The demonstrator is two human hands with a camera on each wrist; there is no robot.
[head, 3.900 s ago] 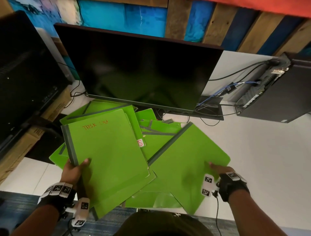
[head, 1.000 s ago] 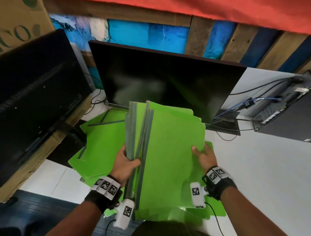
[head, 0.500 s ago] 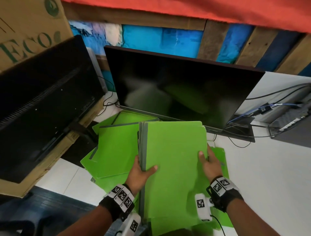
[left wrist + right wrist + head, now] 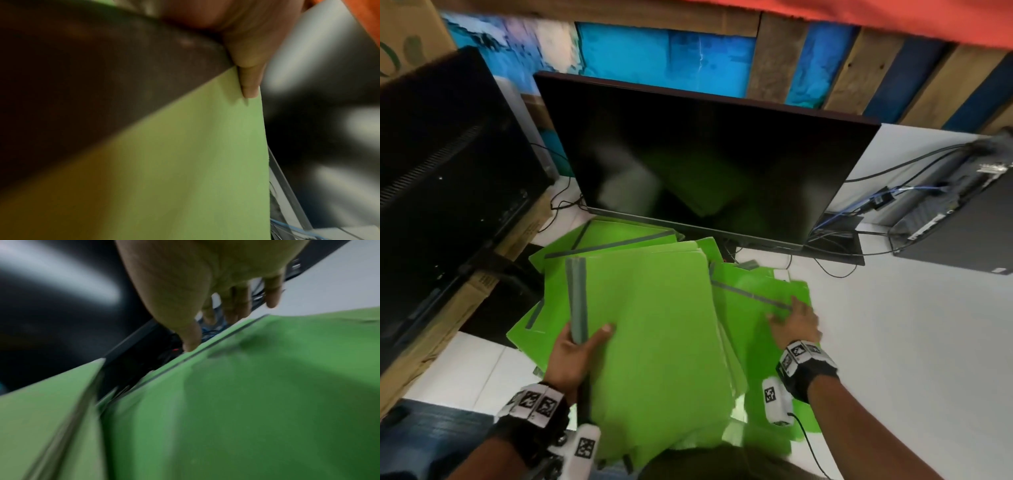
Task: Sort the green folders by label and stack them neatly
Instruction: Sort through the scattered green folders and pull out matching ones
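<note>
Left hand (image 4: 571, 356) grips folder stack (image 4: 654, 329) by grey spines, fingers curled; right hand (image 4: 796, 323) flat, fingers straight, on loose folder (image 4: 753, 308).

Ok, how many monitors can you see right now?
2. The central monitor stands behind the green folders; the left monitor, back side showing, sits above a cardboard box. Others may be out of frame.
</note>
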